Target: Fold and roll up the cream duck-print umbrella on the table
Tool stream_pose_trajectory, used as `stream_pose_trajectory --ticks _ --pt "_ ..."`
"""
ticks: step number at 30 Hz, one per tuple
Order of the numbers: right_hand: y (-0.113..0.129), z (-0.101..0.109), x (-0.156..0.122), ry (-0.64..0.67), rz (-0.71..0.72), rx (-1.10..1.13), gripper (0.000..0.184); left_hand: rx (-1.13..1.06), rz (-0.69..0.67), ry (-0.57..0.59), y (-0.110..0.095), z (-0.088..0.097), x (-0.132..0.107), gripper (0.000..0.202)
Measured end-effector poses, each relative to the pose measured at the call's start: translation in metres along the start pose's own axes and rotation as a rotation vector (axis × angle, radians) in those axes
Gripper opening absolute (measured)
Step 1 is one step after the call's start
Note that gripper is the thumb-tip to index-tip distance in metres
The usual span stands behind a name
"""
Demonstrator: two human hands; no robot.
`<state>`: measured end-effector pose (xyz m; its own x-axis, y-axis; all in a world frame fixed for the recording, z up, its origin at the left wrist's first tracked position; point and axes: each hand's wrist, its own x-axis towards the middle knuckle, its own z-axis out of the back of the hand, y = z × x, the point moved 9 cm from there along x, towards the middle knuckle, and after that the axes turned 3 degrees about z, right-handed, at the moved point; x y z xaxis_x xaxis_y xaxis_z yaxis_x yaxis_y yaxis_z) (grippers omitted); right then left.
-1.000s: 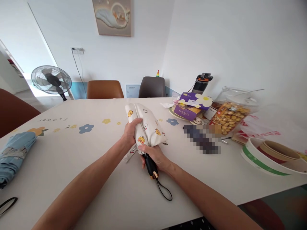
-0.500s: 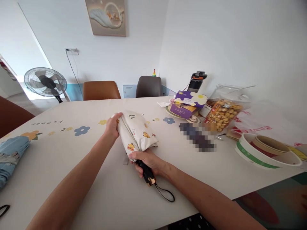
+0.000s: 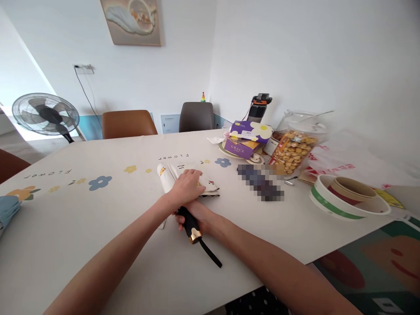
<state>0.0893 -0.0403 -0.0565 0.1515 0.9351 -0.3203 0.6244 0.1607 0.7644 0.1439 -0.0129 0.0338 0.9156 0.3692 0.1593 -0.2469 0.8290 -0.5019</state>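
A folded cream umbrella (image 3: 170,175) with small cartoon prints lies on the white flower-print table (image 3: 98,227). My left hand (image 3: 185,187) presses down on its folded canopy, fingers curled over the cloth. My right hand (image 3: 197,216) is closed around the umbrella's black handle (image 3: 189,223), which has a gold ring at its end. A black wrist strap (image 3: 210,254) trails from the handle toward the near table edge.
A blue folded umbrella (image 3: 7,210) shows at the left edge. At right stand a purple box (image 3: 247,140), a snack jar (image 3: 293,148), a bottle (image 3: 257,107) and stacked tape rolls (image 3: 348,197). Chairs (image 3: 127,124) and a fan (image 3: 46,116) stand behind the table.
The umbrella has come down from a raised, tilted hold to lie flat on the table. My left hand moved from the canopy's far end onto its middle. The view has swung right.
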Motion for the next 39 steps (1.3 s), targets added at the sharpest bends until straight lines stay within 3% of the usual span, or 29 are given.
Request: stream_pose_trajectory --ticks 4,8,12,16,21,26,29,32,35,39 --pt "0.002 -0.004 -0.003 0.012 0.012 0.031 0.008 0.336 -0.135 0.19 -0.015 -0.034 0.018 0.034" --pt "0.006 -0.006 -0.006 0.024 0.038 0.083 0.007 0.408 -0.241 0.306 -0.021 -0.059 0.035 0.034" --pt "0.002 -0.004 -0.004 0.037 -0.014 0.086 0.009 0.395 -0.224 0.339 -0.015 -0.069 0.047 0.033" --pt "-0.001 -0.002 -0.001 0.039 -0.058 0.074 0.01 0.379 -0.2 0.278 -0.01 -0.062 0.052 0.031" --pt "-0.004 -0.003 0.0 0.049 -0.084 0.086 0.012 0.34 -0.161 0.141 -0.012 -0.044 0.051 0.032" --pt "-0.003 -0.006 -0.001 0.066 -0.068 0.072 0.01 0.128 -0.162 -0.288 -0.024 0.005 0.031 0.029" --pt "-0.004 -0.006 -0.002 0.052 -0.059 0.031 0.007 -0.006 -0.165 -0.482 -0.023 0.028 0.011 0.025" --pt "-0.005 -0.005 -0.004 0.017 -0.054 0.011 0.004 -0.206 -0.102 -0.614 -0.006 0.049 -0.005 0.022" --pt "-0.006 -0.001 -0.004 -0.003 -0.061 0.045 0.011 -0.444 -0.027 -0.739 0.022 0.074 -0.021 0.02" --pt "-0.006 0.003 -0.002 -0.001 -0.053 0.045 0.016 -0.485 0.002 -0.884 0.051 0.107 -0.054 0.022"
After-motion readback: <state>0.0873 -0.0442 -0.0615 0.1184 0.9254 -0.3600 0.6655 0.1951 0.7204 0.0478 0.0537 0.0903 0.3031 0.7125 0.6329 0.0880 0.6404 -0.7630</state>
